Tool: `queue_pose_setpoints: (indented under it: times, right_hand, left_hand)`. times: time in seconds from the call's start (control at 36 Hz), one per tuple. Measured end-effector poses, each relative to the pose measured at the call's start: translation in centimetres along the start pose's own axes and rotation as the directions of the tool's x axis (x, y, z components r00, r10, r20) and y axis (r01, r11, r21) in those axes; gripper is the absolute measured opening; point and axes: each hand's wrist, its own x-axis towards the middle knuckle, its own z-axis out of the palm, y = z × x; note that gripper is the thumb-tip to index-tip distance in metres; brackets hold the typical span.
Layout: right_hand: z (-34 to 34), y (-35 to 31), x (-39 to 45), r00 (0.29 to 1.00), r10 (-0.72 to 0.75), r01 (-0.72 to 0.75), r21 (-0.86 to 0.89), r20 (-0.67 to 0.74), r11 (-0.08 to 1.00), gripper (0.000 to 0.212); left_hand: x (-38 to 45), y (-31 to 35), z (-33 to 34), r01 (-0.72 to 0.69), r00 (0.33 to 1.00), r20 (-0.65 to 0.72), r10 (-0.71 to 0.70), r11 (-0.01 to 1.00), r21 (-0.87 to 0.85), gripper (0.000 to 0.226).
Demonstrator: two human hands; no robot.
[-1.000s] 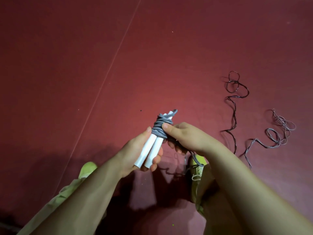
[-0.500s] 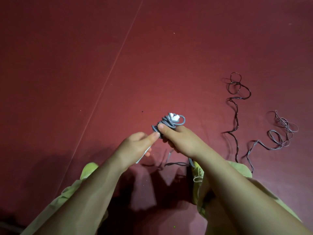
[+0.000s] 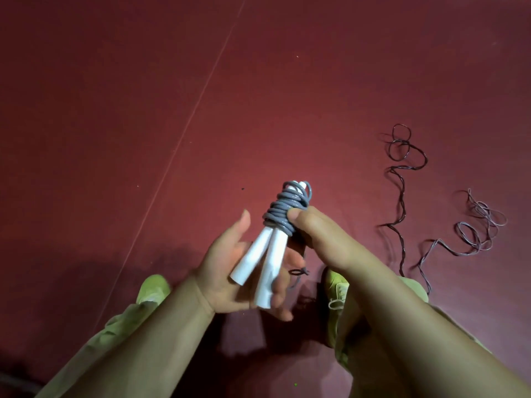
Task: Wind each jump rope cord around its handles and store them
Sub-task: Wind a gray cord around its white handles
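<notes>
Tilted back upright, handles [image 3: 260, 258] rest across left hand [image 3: 230, 271]; right hand [image 3: 319, 234] grips cord [image 3: 283, 209].

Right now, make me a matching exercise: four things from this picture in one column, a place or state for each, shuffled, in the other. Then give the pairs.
Things
1. grey plastic jump rope cord
2. pair of white cylindrical handles
3. dark twisted cord
4. yellow-green lace-up shoe

Places or states
A. lying loose on the red floor
B. resting across the open left hand
C. below the right hand, on the floor
D. wound round the handles' upper ends

Pairs: 1-D, 2-B, 3-A, 4-C
</notes>
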Motion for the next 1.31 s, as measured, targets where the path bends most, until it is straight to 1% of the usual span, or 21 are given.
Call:
queue_pose_setpoints:
  times: [0.03, 0.11, 0.14, 0.22, 0.28, 0.33, 0.39, 0.47, 0.56, 0.64, 0.72, 0.78, 0.89, 0.94, 1.0, 1.08, 1.14, 1.17, 1.22, 1.25, 1.31]
  right_hand:
    - [-0.1, 0.0, 0.1, 1.0, -0.003, 0.003, -0.021, -0.007, 1.0, 0.036]
    - [-0.4, -0.2, 0.1, 0.999, 0.037, -0.036, -0.092, 0.003, 0.995, 0.052]
    - [-0.7, -0.3, 0.2, 0.998, 0.06, -0.06, -0.109, -0.003, 0.992, 0.052]
    - [-1.4, -0.6, 0.0, 0.992, 0.122, -0.127, -0.145, -0.039, 0.981, 0.037]
    - [-1.6, -0.7, -0.2, 0.984, 0.166, -0.173, -0.151, -0.056, 0.973, 0.038]
    - [-1.8, -0.6, -0.1, 0.972, 0.207, -0.224, -0.167, -0.113, 0.96, 0.046]
    - [-1.8, -0.3, 0.0, 0.961, 0.211, -0.247, -0.219, -0.177, 0.944, 0.055]
    - [-1.5, 0.1, 0.2, 0.95, 0.195, -0.257, -0.253, -0.245, 0.933, 0.062]
    - [-1.6, 0.2, 0.1, 0.932, 0.206, -0.295, -0.294, -0.299, 0.909, 0.061]
    - [-1.7, 0.0, 0.1, 0.92, 0.199, -0.313, -0.328, -0.338, 0.891, 0.057]
    - [-1.8, 0.1, 0.2, 0.902, 0.209, -0.343, -0.334, -0.378, 0.878, 0.057]
    - [-1.8, 0.1, 0.2, 0.896, 0.216, -0.356, -0.337, -0.388, 0.872, 0.056]
    - [-1.6, 0.2, 0.3, 0.907, 0.207, -0.338, -0.342, -0.367, 0.877, 0.052]
    - [-1.5, 0.3, 0.5, 0.915, 0.194, -0.319, -0.34, -0.354, 0.885, 0.049]
    - [-1.5, 0.4, 0.6, 0.922, 0.189, -0.307, -0.337, -0.339, 0.89, 0.045]
    - [-1.4, 0.5, 0.6, 0.926, 0.203, -0.305, -0.315, -0.319, 0.899, 0.04]
    - [-1.2, 0.5, 0.6, 0.923, 0.227, -0.317, -0.277, -0.312, 0.907, 0.04]
    - [-1.1, 0.5, 0.6, 0.92, 0.242, -0.323, -0.248, -0.307, 0.913, 0.04]
    - [-0.8, 0.6, 0.6, 0.917, 0.262, -0.327, -0.19, -0.299, 0.926, 0.04]
    - [-0.7, 0.6, 0.6, 0.916, 0.26, -0.324, -0.182, -0.306, 0.928, 0.041]
    - [-0.4, 0.5, 0.5, 0.911, 0.239, -0.319, -0.206, -0.336, 0.925, 0.049]
  left_hand:
    - [0.0, 0.0, 0.0, -0.014, 1.0, 0.027, 0.014, 1.0, 0.001, 0.084]
    - [-0.1, 0.1, -0.3, -0.01, 0.993, 0.116, 0.015, 0.999, -0.043, 0.079]
    - [-0.2, 0.2, -0.5, -0.01, 0.991, 0.13, 0.018, 0.998, -0.067, 0.077]
    - [-0.3, 0.5, -0.8, -0.008, 0.994, 0.108, 0.02, 0.995, -0.102, 0.073]
    - [-0.3, 0.7, -0.8, 0.0, 1.0, 0.03, 0.002, 0.996, -0.088, 0.074]
    - [-0.4, 0.9, -0.6, 0.008, 0.99, -0.138, -0.009, 1.0, -0.007, 0.076]
    - [-0.3, 1.2, 0.0, 0.003, 0.95, -0.311, 0.02, 0.997, 0.072, 0.079]
    - [0.3, 1.5, 0.6, 0.022, 0.879, -0.476, 0.02, 0.996, 0.084, 0.079]
    - [0.6, 1.5, 0.7, 0.065, 0.857, -0.514, -0.031, 0.997, 0.049, 0.078]
    - [0.5, 1.6, 0.6, 0.07, 0.845, -0.533, -0.043, 0.997, 0.03, 0.077]
    - [0.5, 1.7, 0.7, 0.071, 0.825, -0.565, -0.024, 0.995, 0.063, 0.075]
    - [0.6, 1.8, 0.8, 0.073, 0.806, -0.592, -0.005, 0.993, 0.09, 0.068]
    - [0.8, 1.8, 0.6, 0.071, 0.773, -0.634, 0.032, 0.988, 0.137, 0.059]
    - [0.7, 1.7, 0.3, 0.084, 0.737, -0.672, 0.074, 0.976, 0.199, 0.058]
    - [0.7, 1.5, -0.2, 0.119, 0.671, -0.731, 0.126, 0.954, 0.275, 0.06]
    - [0.8, 1.3, -0.4, 0.216, 0.548, -0.803, 0.236, 0.887, 0.408, 0.056]
    - [1.0, 1.2, -0.4, 0.272, 0.486, -0.802, 0.348, 0.812, 0.517, 0.048]
    - [1.0, 1.1, -0.5, 0.272, 0.462, -0.781, 0.42, 0.771, 0.575, 0.046]
    - [1.1, 0.8, -0.9, 0.247, 0.435, -0.71, 0.555, 0.685, 0.686, 0.041]
    - [1.1, 0.6, -1.0, 0.253, 0.433, -0.679, 0.593, 0.643, 0.723, 0.04]
    - [1.2, 0.1, -1.1, 0.294, 0.451, -0.648, 0.614, 0.583, 0.757, 0.039]
